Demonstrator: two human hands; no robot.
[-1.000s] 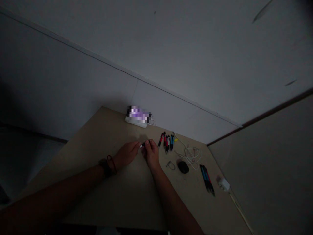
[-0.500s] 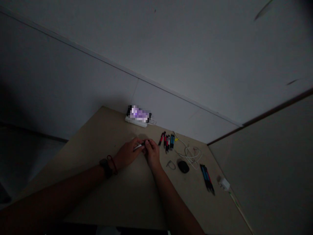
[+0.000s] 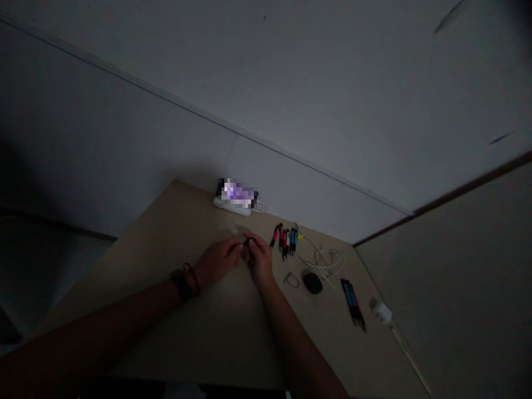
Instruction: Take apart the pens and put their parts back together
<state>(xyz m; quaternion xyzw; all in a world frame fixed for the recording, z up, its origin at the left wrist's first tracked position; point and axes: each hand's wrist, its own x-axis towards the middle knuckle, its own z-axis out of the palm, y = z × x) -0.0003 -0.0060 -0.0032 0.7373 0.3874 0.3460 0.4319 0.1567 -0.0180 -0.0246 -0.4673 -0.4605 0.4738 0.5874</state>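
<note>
My left hand (image 3: pixel 218 258), with a dark watch and a red band at the wrist, is closed in a pinch at one end of a pen (image 3: pixel 246 243). My right hand (image 3: pixel 259 260) grips the other end between thumb and fingers. Only a short dark piece of the pen shows between the fingertips; the remainder is hidden in the hands. Just right of my right hand lie several short pens or pen parts (image 3: pixel 285 241) in black with red, white and blue sections.
A phone (image 3: pixel 236 194) with a blurred screen leans on a white stand (image 3: pixel 231 209) by the wall. To the right lie a coiled white cable (image 3: pixel 328 266), a small loop (image 3: pixel 291 280), a black mouse-like object (image 3: pixel 312 282), several longer pens (image 3: pixel 353 305) and a white plug (image 3: pixel 381 311).
The white length of the pen that showed at my left fingers is now out of sight. My left fingers have turned slightly over it. My right hand stays almost in place.
</note>
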